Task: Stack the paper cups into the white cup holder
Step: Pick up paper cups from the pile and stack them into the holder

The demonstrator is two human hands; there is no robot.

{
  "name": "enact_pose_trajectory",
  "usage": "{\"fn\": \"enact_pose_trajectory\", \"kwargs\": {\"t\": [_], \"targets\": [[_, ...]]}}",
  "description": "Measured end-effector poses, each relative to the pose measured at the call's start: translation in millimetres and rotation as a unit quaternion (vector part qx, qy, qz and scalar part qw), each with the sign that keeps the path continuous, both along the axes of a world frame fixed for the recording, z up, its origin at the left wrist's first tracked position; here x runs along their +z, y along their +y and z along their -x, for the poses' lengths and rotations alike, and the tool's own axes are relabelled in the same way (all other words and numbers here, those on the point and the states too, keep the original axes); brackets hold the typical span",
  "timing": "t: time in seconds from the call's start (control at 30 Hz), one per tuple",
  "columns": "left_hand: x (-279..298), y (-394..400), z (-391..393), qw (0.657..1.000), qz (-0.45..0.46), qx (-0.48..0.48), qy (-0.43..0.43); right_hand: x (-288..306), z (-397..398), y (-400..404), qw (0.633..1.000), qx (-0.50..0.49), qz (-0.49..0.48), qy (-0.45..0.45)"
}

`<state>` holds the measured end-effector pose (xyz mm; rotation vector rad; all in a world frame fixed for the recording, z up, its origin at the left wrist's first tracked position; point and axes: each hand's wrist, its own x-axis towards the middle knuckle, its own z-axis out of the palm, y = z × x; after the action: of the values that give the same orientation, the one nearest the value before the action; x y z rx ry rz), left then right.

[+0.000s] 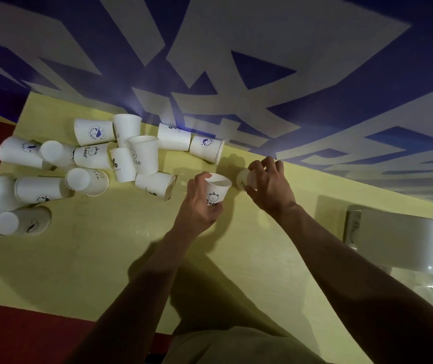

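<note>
White paper cups [86, 158] lie scattered across the left and upper-centre of the frame on a yellow table [100, 258], some upright, some tipped on their sides, several touching or overlapping; this loose heap is the supply for stacking. At centre frame the left hand [199, 203] wraps its fingers and thumb round an upright bear-print cup [216, 191], mouth upward, an orientation that suits receiving or nesting with another cup. Just to the right, the right hand [269, 183] curls over a second cup [244, 179] lying against the table near the wall edge; the fingers arch over it and appear to grip it, probably to lift it toward the held cup. Most of that second cup is covered by the hand, so its orientation and print cannot be read. The white cup holder [399, 237] sits at the right edge of the frame, well apart from the heap; it is cut off by the border and blurred, so its opening and contents cannot be made out. A patterned blue and grey wall [262, 61] fills the upper frame.
</note>
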<state>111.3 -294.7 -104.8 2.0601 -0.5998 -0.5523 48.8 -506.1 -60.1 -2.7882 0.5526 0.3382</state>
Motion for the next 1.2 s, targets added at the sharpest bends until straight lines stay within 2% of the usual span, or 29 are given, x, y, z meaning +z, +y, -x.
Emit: {"fn": "enact_pose_trajectory", "kwargs": {"t": [0.2,0.33,0.53,0.63,0.73,0.93,1.1,1.2], "targets": [[8.9,11.1,13.4,1.000,0.011,0.005,0.001,-2.5,30.8,6.4,0.997,-0.043,-0.058,0.008],[16.1,19.0,23.4,0.999,-0.006,0.013,0.033,-3.8,46.5,9.6,0.997,-0.048,-0.063,0.020],[24.8,27.5,37.7,0.997,-0.037,0.024,0.065,-2.6,61.1,12.8,0.989,-0.027,-0.058,0.136],[30.4,30.3,41.4,0.996,-0.042,0.027,0.074,-6.2,67.1,13.6,0.986,-0.044,-0.064,0.147],[36.9,33.8,45.0,0.997,-0.045,0.014,0.067,-2.5,72.2,13.3,0.986,-0.080,-0.094,0.110],[59.9,28.1,58.4,0.998,-0.027,-0.008,0.055,21.5,99.5,10.2,0.985,-0.099,-0.139,-0.033],[83.1,12.9,88.6,0.999,-0.021,-0.010,0.042,52.6,150.3,13.3,0.972,-0.137,-0.111,-0.153],[95.8,3.0,121.6,0.999,-0.023,-0.032,0.037,65.8,193.8,11.8,0.967,-0.131,-0.131,-0.175]]}}
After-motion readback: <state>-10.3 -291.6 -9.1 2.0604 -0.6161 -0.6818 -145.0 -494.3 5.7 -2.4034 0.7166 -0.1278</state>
